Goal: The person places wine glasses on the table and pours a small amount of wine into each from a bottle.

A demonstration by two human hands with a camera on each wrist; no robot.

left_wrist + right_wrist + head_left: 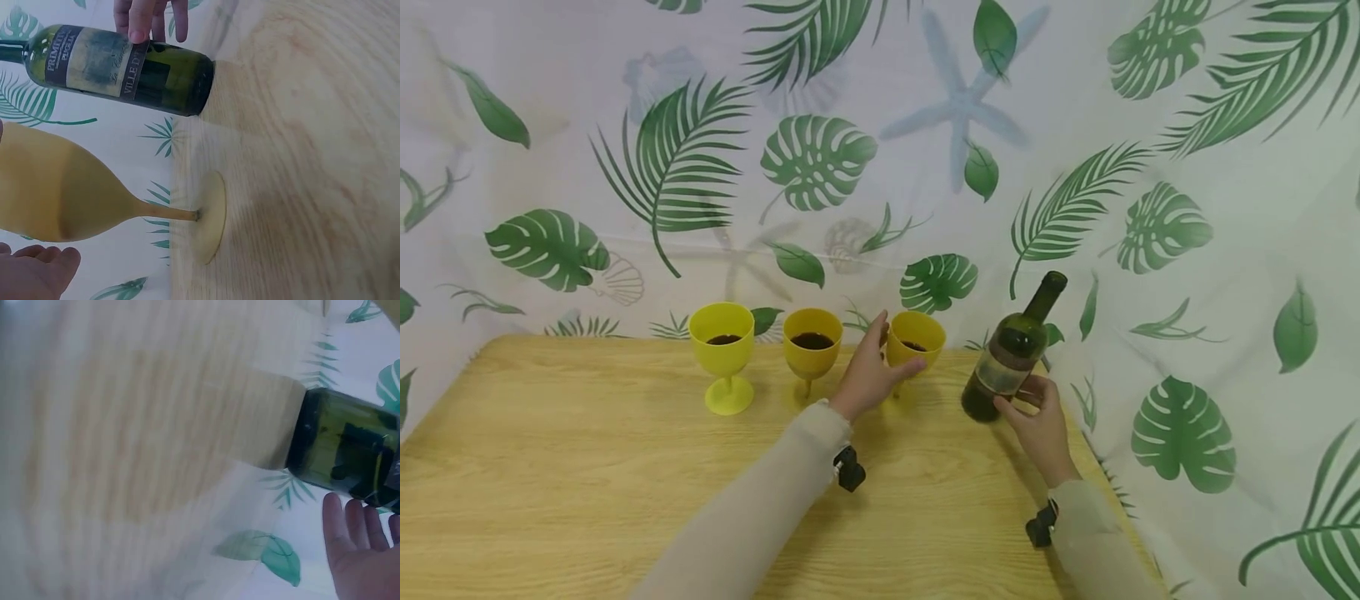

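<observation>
A green glass wine bottle (1003,362) with a dark and cream label leans at the table's right end. My right hand (1039,429) holds its lower part, thumb on the front and fingers round the back. Whether its base touches the table, I cannot tell. To its left, a yellow goblet (917,332) with dark liquid stands upright. My left hand (871,373) is spread around this goblet's bowl, thumb in front and fingers on the left side. In the left wrist view, a gap shows between the fingers (47,269) and the goblet (69,181).
Two more yellow goblets stand in the same row: the middle goblet (811,343) and the left goblet (722,342), both with dark liquid. They are on a wood-grain table (587,467). A leaf-patterned white cloth (887,208) hangs behind it and along its right side.
</observation>
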